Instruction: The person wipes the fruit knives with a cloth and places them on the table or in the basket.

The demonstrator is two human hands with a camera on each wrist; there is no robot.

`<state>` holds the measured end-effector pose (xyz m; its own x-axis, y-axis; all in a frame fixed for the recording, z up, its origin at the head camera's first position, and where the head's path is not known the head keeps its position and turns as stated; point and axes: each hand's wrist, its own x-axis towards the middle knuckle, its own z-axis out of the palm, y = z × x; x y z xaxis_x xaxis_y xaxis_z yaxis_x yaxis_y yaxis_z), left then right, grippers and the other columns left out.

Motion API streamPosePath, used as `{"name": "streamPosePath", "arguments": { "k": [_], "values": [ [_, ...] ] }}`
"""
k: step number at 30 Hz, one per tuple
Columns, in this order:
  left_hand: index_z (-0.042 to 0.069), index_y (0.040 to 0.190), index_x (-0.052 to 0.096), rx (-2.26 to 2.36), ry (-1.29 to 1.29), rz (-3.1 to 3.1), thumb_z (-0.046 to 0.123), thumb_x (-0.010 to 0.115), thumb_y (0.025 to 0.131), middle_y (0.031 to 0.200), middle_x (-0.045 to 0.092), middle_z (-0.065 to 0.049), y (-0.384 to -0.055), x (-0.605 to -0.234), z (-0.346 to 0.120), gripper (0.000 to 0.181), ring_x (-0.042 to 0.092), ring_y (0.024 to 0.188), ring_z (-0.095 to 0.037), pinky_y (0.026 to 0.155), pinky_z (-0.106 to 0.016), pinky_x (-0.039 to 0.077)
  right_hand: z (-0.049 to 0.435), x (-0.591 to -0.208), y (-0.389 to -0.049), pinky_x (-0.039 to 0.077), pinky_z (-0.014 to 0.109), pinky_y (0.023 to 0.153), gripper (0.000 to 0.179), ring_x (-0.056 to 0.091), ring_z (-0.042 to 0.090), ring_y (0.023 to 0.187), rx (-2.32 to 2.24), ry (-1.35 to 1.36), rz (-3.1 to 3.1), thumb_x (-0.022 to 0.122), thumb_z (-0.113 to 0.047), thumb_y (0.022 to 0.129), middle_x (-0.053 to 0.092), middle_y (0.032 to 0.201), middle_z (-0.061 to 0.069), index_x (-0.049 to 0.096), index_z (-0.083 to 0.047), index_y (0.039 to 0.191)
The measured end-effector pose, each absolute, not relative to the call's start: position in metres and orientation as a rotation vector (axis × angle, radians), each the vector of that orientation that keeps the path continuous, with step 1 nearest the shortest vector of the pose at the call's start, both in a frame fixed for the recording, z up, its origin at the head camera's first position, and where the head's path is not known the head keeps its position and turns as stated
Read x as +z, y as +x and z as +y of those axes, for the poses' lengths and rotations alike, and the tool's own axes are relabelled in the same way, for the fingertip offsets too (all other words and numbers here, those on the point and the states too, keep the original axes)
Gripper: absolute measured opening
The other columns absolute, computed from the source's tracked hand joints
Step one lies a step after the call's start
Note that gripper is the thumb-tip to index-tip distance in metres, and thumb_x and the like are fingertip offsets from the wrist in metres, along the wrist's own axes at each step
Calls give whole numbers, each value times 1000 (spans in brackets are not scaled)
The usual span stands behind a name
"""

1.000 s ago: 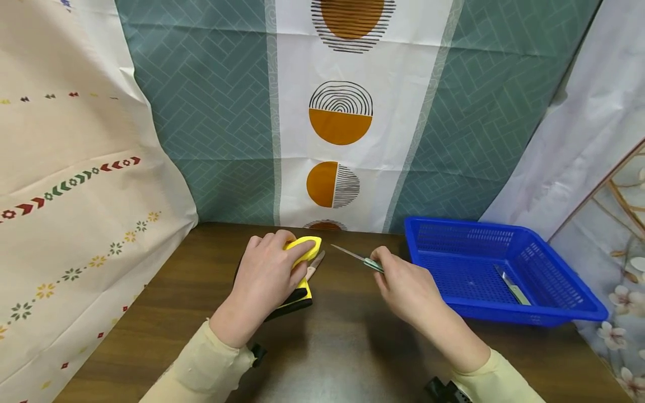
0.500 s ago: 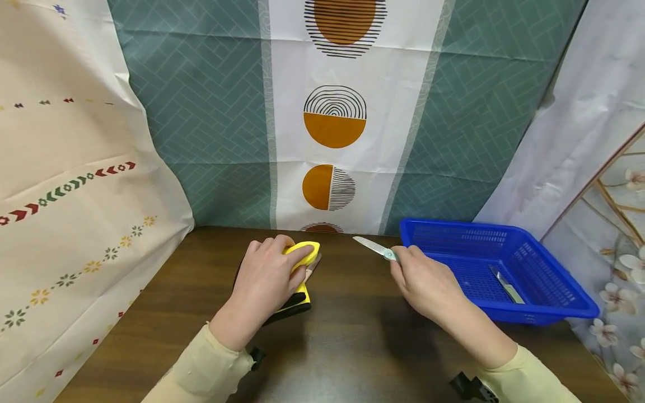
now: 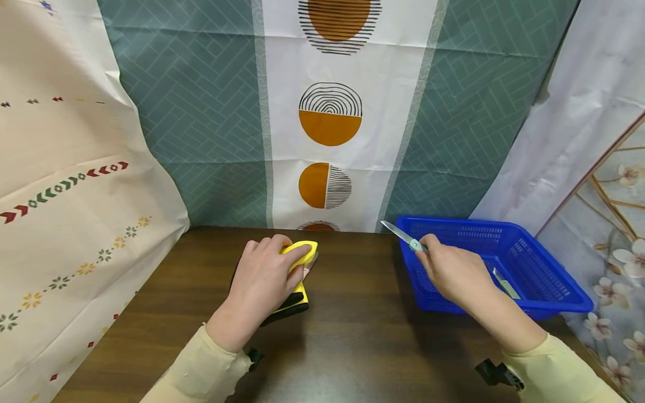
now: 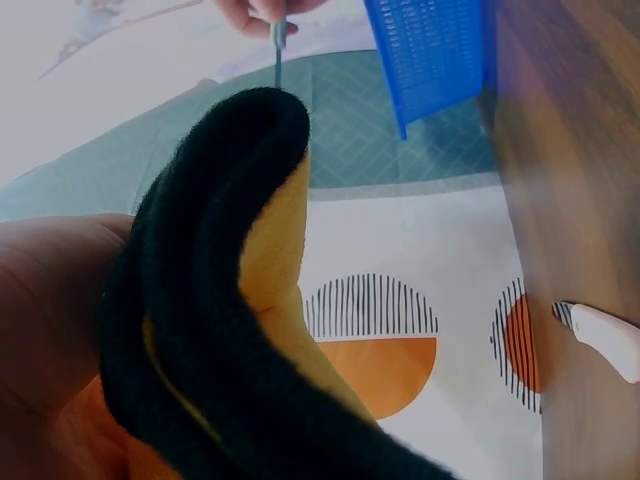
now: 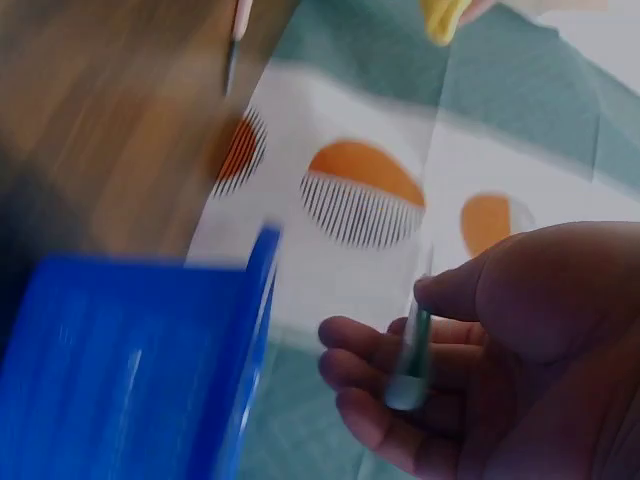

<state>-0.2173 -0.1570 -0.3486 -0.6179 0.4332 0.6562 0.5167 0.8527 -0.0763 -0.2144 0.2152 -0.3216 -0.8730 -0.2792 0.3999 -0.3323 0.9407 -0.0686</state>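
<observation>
My left hand (image 3: 259, 280) grips a folded yellow cloth (image 3: 301, 252) with black edging. In the left wrist view, its dark border (image 4: 215, 250) curves close before the camera. Pinched in my right hand (image 3: 458, 274) is a folding knife (image 3: 401, 234), blade out and pointing up and left. Its pale green handle (image 5: 412, 360) lies between thumb and fingers in the right wrist view. That hand is over the left side of the blue basket (image 3: 564, 306). A second knife (image 3: 506, 284) lies inside it. Beside the cloth, a light-handled knife (image 4: 605, 338) lies on the table, partly hidden in the head view.
The brown wooden table (image 3: 353, 336) reaches back to a green and white patterned curtain (image 3: 221, 112). A cream cloth (image 3: 75, 235) hangs along the left side. Floral fabric (image 3: 615, 291) borders the right, next to the basket.
My right hand has carried the knife rightward, from the middle of the table to the basket's left side. The left hand keeps its grip on the cloth. The head view has shifted slightly.
</observation>
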Motion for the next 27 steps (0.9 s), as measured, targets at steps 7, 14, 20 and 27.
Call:
{"name": "streamPosePath", "arguments": {
  "k": [7,14,20,27],
  "values": [
    [25,129,83,-153,-686,-2333,25,87,92,111,72,-13,-216,-346,-159,37,69,93,-34,74,-44,44,255,-316,-231,45,55,45,17,53,24,51,131,343,-2776,63,-20,110,52,62,2,56,-5,105],
    [24,127,83,-169,-693,-2306,21,87,90,109,72,-13,-215,-346,-161,37,68,90,-35,73,-45,43,282,-318,-244,48,57,50,20,58,27,57,104,241,-2896,60,-20,111,57,67,5,51,-5,101],
    [23,126,83,-180,-690,-2298,19,87,90,108,72,-13,-215,-347,-162,37,68,89,-35,73,-45,43,297,-324,-253,49,59,53,22,62,33,60,101,174,-2982,56,-21,111,60,70,10,49,-4,99],
    [22,126,83,-181,-682,-2303,19,86,90,108,72,-13,-213,-348,-163,36,69,89,-35,73,-45,44,311,-327,-261,52,65,59,26,68,47,71,64,104,-3066,55,-22,110,63,76,20,48,-2,95]
  ]
}}
